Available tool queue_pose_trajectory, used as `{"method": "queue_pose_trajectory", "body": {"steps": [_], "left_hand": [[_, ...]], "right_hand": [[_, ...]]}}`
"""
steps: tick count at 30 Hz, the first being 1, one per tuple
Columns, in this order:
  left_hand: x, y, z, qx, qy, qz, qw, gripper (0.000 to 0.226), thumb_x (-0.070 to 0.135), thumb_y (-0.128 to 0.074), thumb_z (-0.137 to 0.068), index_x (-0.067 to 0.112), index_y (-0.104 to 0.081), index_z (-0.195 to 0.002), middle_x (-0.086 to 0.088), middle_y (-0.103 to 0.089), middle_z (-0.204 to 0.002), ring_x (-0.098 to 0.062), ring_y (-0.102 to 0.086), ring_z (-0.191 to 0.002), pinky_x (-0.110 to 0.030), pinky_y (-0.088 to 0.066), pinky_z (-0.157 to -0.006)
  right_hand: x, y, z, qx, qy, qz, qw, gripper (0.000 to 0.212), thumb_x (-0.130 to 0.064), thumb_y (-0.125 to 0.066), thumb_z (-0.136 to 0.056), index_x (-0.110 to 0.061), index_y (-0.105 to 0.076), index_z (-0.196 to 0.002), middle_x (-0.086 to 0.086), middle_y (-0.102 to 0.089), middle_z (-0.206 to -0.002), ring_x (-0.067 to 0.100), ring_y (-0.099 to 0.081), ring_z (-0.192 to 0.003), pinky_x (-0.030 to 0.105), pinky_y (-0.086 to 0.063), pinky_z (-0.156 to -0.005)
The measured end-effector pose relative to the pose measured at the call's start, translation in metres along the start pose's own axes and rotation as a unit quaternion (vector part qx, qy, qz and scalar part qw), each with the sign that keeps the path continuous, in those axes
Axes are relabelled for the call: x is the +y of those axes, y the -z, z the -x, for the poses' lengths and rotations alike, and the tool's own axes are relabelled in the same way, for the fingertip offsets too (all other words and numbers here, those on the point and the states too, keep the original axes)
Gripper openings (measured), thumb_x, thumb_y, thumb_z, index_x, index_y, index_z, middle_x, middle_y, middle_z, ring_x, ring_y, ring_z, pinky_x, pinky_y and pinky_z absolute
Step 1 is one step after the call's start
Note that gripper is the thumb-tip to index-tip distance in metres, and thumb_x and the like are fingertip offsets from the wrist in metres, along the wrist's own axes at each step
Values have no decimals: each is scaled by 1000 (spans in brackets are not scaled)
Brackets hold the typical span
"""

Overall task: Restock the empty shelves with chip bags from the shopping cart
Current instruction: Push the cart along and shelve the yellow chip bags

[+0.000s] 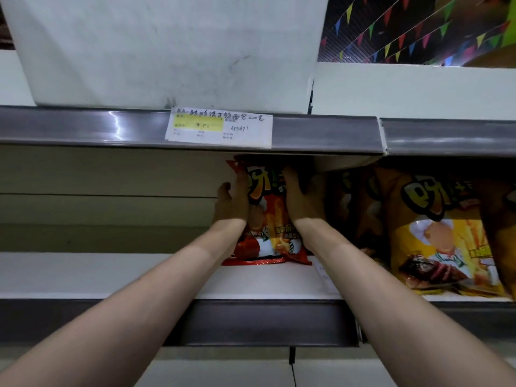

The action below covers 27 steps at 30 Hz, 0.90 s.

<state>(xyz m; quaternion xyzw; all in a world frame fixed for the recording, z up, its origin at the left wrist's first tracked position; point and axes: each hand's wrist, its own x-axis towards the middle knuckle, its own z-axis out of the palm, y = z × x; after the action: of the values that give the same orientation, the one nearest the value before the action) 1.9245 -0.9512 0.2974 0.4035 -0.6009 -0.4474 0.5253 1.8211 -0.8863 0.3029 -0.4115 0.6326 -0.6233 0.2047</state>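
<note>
On the white shelf, a glossy red chip bag with printed fries stands upright. Long axis vertical, top seal up, front facing near. Left hand and right hand grip its side edges. Yellow bags stand just right.

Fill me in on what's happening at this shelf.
A person is setting a red chip bag upright on the shelf. The left hand holds its left edge and the right hand holds its right edge. The bag's bottom already rests on the shelf. Yellow chip bags stand just to its right, and a handwritten price tag sits on the rail above.
</note>
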Motion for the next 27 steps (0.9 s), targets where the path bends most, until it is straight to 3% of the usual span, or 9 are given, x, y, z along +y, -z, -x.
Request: {"method": "queue_pose_trajectory", "body": {"steps": [2, 3, 7, 9, 14, 17, 20, 23, 27], "left_hand": [[1, -11, 11, -10, 11, -32, 999, 86, 76, -32, -83, 15, -39, -143, -16, -50, -138, -36, -51, -122, -43, -41, -104], [2, -15, 16, -8, 8, -36, 999, 80, 74, -33, -85, 14, -43, -138, -17, -53, -133, -37, -53, -118, -46, -42, -102], [-3, -24, 24, -16, 6, -84, 996, 47, 41, -43, -101, 6, -44, -133, -20, -54, -126, -38, -52, -121, -38, -43, -98], [-2, -25, 24, 31, -30, -62, 997, 55, 54, -42, -97, 9, -45, -128, -19, -55, -124, -37, -54, -116, -42, -44, -98], [5, -17, 29, 18, -9, -72, 997, 66, 55, -38, -98, 15, -27, -149, -21, -39, -145, -38, -42, -131, -46, -35, -109], [1, -9, 38, -64, 11, -187, 980, 42, 31, -38, -104, 8, -40, -139, -21, -38, -147, -36, -40, -133, -37, -34, -109], [-3, -8, 35, -81, -18, -212, 974, 54, 43, -35, -103, 19, -25, -150, -18, -37, -148, -35, -43, -131, -43, -36, -110], [-1, -6, 31, -99, -5, -244, 965, 58, 43, -37, -101, 13, -27, -150, -18, -40, -148, -35, -41, -133, -42, -36, -110], [7, 2, 31, -41, -57, -188, 980, 77, 65, -39, -93, 35, -4, -154, -18, -27, -154, -38, -33, -138, -48, -31, -112]], "right_hand": [[7, -6, 5, -22, -37, 39, 998, 57, -40, -43, -101, -7, -35, -147, 15, -39, -151, 32, -40, -137, 35, -35, -107], [7, -9, 4, 13, -21, 46, 999, 63, -49, -41, -100, -11, -31, -149, 12, -36, -153, 31, -37, -139, 37, -31, -111], [2, -16, 1, 99, 40, 40, 993, 75, -64, -40, -93, -18, -28, -150, 9, -35, -154, 31, -36, -138, 44, -29, -114], [5, -13, -2, 90, 38, 49, 994, 74, -63, -41, -93, -17, -27, -151, 9, -34, -154, 32, -36, -138, 43, -29, -114], [6, -5, -2, 56, 23, 74, 995, 79, -61, -42, -94, -18, -16, -155, 9, -24, -159, 32, -28, -143, 46, -24, -117], [10, -5, 3, 53, 38, 70, 995, 74, -53, -47, -96, -15, -20, -152, 12, -31, -155, 34, -33, -140, 44, -29, -115], [8, -7, 9, 53, 26, 85, 995, 71, -51, -46, -97, -14, -22, -152, 12, -36, -153, 35, -37, -137, 44, -32, -113], [3, -5, 15, 55, 23, 134, 989, 71, -50, -43, -99, -16, -15, -154, 12, -29, -156, 36, -35, -138, 44, -32, -113], [-1, 1, 32, 82, 94, 246, 961, 67, -45, -46, -99, -23, -13, -153, 11, -16, -158, 38, -36, -135, 42, -37, -103]]}}
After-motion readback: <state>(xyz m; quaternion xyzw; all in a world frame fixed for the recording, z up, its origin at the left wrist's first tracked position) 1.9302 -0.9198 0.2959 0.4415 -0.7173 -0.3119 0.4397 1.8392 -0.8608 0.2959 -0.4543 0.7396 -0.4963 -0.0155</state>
